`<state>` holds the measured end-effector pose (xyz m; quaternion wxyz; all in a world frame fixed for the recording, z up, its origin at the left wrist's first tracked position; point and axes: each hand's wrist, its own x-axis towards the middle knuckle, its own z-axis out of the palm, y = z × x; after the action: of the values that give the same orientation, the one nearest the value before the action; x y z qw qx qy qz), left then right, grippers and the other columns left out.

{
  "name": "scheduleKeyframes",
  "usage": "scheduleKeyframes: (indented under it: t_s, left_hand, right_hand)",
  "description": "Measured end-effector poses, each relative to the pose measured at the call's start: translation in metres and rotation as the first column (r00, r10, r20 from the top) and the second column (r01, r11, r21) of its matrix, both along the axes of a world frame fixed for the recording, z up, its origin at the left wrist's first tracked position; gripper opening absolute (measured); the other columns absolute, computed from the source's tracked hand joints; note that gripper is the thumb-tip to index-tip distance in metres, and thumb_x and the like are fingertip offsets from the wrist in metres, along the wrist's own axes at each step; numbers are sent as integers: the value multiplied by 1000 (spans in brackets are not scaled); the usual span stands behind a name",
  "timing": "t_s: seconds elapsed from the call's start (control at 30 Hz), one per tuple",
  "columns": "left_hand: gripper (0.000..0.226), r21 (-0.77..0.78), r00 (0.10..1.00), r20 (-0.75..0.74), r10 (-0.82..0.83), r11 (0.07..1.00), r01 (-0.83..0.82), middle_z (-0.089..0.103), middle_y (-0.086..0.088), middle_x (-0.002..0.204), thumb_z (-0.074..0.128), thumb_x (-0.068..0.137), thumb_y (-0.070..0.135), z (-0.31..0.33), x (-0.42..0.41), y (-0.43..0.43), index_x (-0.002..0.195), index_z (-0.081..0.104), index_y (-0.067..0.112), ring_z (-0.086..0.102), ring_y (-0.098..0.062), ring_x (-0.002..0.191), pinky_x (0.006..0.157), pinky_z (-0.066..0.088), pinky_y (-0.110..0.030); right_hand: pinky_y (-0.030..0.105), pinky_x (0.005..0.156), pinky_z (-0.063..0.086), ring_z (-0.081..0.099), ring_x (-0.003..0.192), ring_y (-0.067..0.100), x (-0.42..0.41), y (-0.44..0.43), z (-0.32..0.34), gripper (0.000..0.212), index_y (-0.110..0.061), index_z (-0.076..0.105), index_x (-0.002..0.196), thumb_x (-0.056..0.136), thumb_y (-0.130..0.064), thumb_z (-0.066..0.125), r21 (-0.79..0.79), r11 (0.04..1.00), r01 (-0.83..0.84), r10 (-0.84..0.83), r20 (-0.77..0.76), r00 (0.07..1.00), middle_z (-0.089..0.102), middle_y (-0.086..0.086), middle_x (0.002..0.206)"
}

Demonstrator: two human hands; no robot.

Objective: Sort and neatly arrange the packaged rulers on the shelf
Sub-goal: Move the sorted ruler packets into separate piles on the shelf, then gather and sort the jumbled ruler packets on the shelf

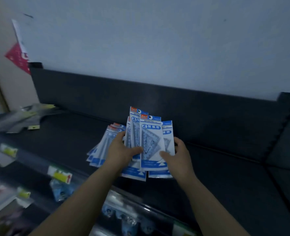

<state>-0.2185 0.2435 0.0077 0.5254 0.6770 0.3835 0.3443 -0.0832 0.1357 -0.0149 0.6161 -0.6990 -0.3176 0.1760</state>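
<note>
Both hands hold a bunch of packaged rulers [150, 138] above the dark shelf [217, 167]. The packs sit unevenly, with stepped tops and splayed bottoms. The left hand [122, 150] grips the bunch's left edge, thumb across the front and the other fingers curled behind. The right hand [176, 154] clasps the right edge, thumb on the front pack and fingers [177, 140] wrapped round the side.

The step looks like squaring the bunch. It should go best by loosening both grips slightly, tapping the bottom edges on the shelf until the headers align, then pressing the sides in.

Just left of the bunch lies a fanned pile [101, 150] of the same packs. It crowds that side, so the bunch is better set down to its own right. Far left of the bunch lie blurred grey packs [20, 118], and price tags [60, 176] sit below it to the left.
</note>
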Motion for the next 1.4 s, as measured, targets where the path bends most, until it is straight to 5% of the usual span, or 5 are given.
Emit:
scheduleKeyframes:
  t_s: [0.2,0.3,0.47,0.83,1.4]
  left_hand:
    - [68,162,985,-166,55,986,-28,62,-4,117,85,69,11,-12,-40,61,126,48,15,59,-17,94,75,46,-29]
    - [73,295,953,-297,59,955,32,56,-3,124,84,69,17,-19,-47,82,130,44,14,55,-20,106,80,41,-26]
    - [84,488,757,-621,204,856,170,38,-11,144,69,81,47,-22,-48,87,146,27,15,37,-31,129,104,34,-39]
    - [33,693,917,-371,-145,615,377,68,-3,110,53,90,35,-10,22,-15,113,67,17,60,-24,102,89,46,-35]
    - [29,566,660,-456,-597,377,733,62,6,113,46,97,35,-10,219,-251,119,61,23,54,-11,104,89,46,-28]
  right_hand:
    - [25,73,52,60,89,4,-34,60,-15,49,-24,44,127,86,-5,63,-75,997,-10,11,13,1000,60,-5,111]
    - [28,90,47,55,107,17,-42,70,-23,55,-17,44,130,81,-11,68,-238,971,30,19,199,980,52,5,123]
    - [25,100,32,38,124,24,-48,61,-21,47,-10,51,126,85,-27,66,-444,893,69,131,404,905,37,9,135]
    - [32,121,5,20,142,15,-11,-35,-1,56,-16,37,144,95,-40,49,-411,820,399,-8,688,725,25,2,155]
    - [38,117,15,35,136,18,136,-318,-4,49,-19,47,137,93,-40,51,-502,419,757,-240,743,625,41,1,147]
